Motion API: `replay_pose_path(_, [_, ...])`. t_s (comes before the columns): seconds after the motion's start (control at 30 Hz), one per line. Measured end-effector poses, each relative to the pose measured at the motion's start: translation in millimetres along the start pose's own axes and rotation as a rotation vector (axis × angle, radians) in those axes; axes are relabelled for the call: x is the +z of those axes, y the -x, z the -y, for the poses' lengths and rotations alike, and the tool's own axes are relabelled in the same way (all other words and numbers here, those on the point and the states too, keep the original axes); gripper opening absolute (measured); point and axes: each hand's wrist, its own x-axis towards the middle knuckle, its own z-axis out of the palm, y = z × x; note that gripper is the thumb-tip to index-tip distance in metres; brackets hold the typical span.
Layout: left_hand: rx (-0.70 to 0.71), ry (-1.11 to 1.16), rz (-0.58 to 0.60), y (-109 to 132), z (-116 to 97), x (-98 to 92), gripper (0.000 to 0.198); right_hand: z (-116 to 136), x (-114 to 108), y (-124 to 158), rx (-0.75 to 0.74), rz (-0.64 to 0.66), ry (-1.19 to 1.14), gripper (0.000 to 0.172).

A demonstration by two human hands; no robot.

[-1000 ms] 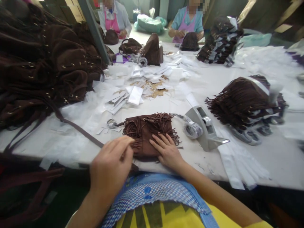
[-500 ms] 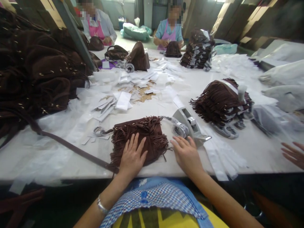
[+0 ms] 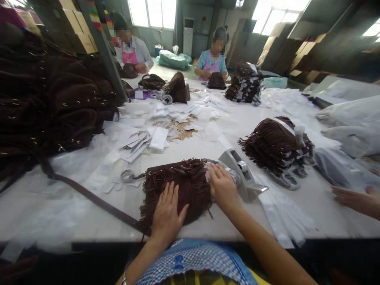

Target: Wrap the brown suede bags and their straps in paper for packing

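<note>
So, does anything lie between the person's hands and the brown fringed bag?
Nothing visible does. The left hand lies flat on the fringed bag; the right hand rests at its right edge, beside the tape dispenser.

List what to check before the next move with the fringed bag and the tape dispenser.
1. Left hand flat on the fringed bag: ok.
2. Right hand beside the tape dispenser: ok.
3. Right fingers gripping anything: cannot tell.
4. Strap free of tangles along the table: cannot tell.
5. Co-worker's hand apart from the dispenser: ok.
6. Tape end ready at the cutter: cannot tell.
</note>
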Motion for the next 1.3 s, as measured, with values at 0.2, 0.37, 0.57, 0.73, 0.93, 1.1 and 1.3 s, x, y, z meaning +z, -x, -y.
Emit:
replay_pose_path(0.2, [0.001, 0.012, 0.008, -1, 1, 0.1, 0.065, 47, 27, 1, -0.429, 0.125, -0.260, 0.040])
replay_pose_path(0.37, [-0.164, -0.058, 0.054, 13, 29, -18.8, 0.075, 30, 37, 2, -0.293, 0.098, -0.239, 0.044])
replay_pose_path(0.57, [-0.276, -0.065, 0.026, 28, 57, -68.4, 0.053, 27, 39, 0, -0.275, 0.130, -0.240, 0.043])
replay_pose_path(0.73, [0.171, 0.233, 0.147, 2, 16, -57.2, 0.047, 14, 31, -6, -0.310, 0.158, -0.444, 0.038])
replay_pose_path(0.93, [0.230, 0.267, 0.234, -3, 8, -21.8, 0.051, -33, -3, 43, 0.229, -0.245, -0.668, 0.026])
replay_pose_path(1.1, [-0.065, 0.380, 0.330, -25, 19, -36.6, 0.041, -22, -1, 90, 0.300, 0.011, -0.694, 0.019])
replay_pose_path(1.3, [-0.121, 0.727, 0.406, -56, 34, -36.7, 0.048, 16, 11, 74, 0.315, -0.020, -0.657, 0.047])
